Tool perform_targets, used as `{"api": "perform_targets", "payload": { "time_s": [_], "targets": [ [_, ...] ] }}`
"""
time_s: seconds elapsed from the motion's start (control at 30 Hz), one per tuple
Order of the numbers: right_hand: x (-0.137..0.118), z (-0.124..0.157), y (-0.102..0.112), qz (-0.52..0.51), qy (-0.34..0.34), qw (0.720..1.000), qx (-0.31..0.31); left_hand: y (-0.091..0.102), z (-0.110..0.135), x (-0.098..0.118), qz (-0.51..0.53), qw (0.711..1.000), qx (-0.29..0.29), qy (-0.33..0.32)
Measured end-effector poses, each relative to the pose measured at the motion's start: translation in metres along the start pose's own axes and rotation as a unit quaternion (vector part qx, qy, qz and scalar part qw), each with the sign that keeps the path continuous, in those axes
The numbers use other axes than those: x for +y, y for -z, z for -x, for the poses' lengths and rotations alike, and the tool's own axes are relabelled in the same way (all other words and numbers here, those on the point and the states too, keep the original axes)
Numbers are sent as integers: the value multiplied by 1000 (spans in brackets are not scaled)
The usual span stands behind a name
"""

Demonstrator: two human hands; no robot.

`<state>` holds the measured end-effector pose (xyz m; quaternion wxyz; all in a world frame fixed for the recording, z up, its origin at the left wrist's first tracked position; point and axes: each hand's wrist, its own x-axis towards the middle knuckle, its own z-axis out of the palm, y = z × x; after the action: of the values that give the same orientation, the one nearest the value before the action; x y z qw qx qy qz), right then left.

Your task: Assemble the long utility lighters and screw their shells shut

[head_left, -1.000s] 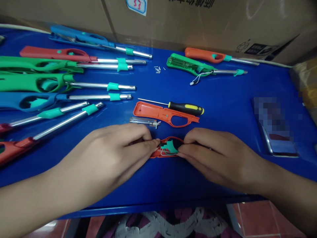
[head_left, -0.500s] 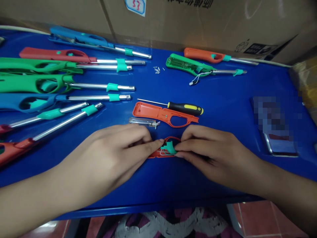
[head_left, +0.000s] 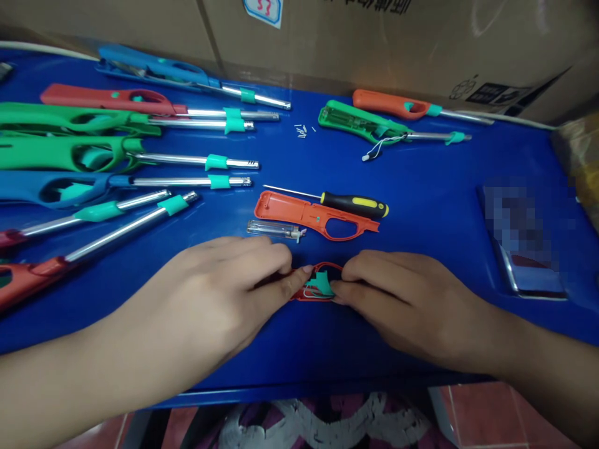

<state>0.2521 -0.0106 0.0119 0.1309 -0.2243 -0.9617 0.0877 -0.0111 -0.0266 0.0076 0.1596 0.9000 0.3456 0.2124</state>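
Observation:
Between my hands, near the table's front edge, lies an orange lighter casing half [head_left: 312,298], its inner side up. Inside it sit a green trigger [head_left: 322,284] and a thin white wire. My left hand [head_left: 224,287] closes on the casing's left part, its thumb pressing by the trigger. My right hand [head_left: 402,296] pinches the casing's right end, fingertips against the trigger's edge. Both hands cover much of the casing. Just beyond them rest a clear fuel tank [head_left: 274,230], the other orange casing half [head_left: 299,215] and a black-and-yellow screwdriver [head_left: 354,203].
Several long-necked lighters, such as a red one [head_left: 107,100], lie along the left. A green opened lighter [head_left: 350,120] and an orange lighter [head_left: 388,103] are at the back right. Small screws [head_left: 300,131] lie mid-table. A phone [head_left: 528,249] is at right; a cardboard box [head_left: 337,50] stands behind.
My right hand's fingers have shifted slightly around the casing's right end, its thumb now less visible. The whole view has moved a little. Both hands stay on the casing.

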Motion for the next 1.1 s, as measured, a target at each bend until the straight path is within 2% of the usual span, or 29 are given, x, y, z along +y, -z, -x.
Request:
{"api": "perform_targets", "payload": {
  "time_s": [0.1, 0.2, 0.27, 0.33, 0.43, 0.5, 0.67, 0.77, 0.87, 0.97, 1.1],
  "targets": [
    [-2, 0, 4, 25, 35, 999, -4, -1, 2, 2, -94, 994, -10, -61],
    [-6, 1, 6, 50, 49, 998, 6, 0, 5, 4, -141, 986, -11, -94],
    [-7, 3, 5, 42, 16, 999, 4, 0, 6, 5, -143, 985, -16, -94],
    [-6, 5, 2, -14, -48, 999, -2, 1, 7, 4, -125, 989, -17, -78],
    [-2, 8, -3, -137, -142, 980, 3, 3, 7, 0, -75, 996, -15, -49],
    [0, 9, -5, -171, -168, 971, 14, 3, 6, -2, -46, 998, -12, -30],
    [1, 9, -4, -149, -151, 977, 10, 2, 3, 1, 44, 999, -18, 25],
    [1, 8, -4, -151, -148, 977, 9, 1, 2, 2, 63, 997, -28, 38],
    [3, 8, -5, -155, -159, 975, 12, 0, 3, 0, 45, 998, -47, 17],
    [4, 7, -7, -153, -160, 975, 18, 0, 4, -3, -10, 998, -50, -33],
    [3, 7, -7, -148, -129, 979, 47, 0, 4, -3, -83, 992, -41, -84]
  ]
}}
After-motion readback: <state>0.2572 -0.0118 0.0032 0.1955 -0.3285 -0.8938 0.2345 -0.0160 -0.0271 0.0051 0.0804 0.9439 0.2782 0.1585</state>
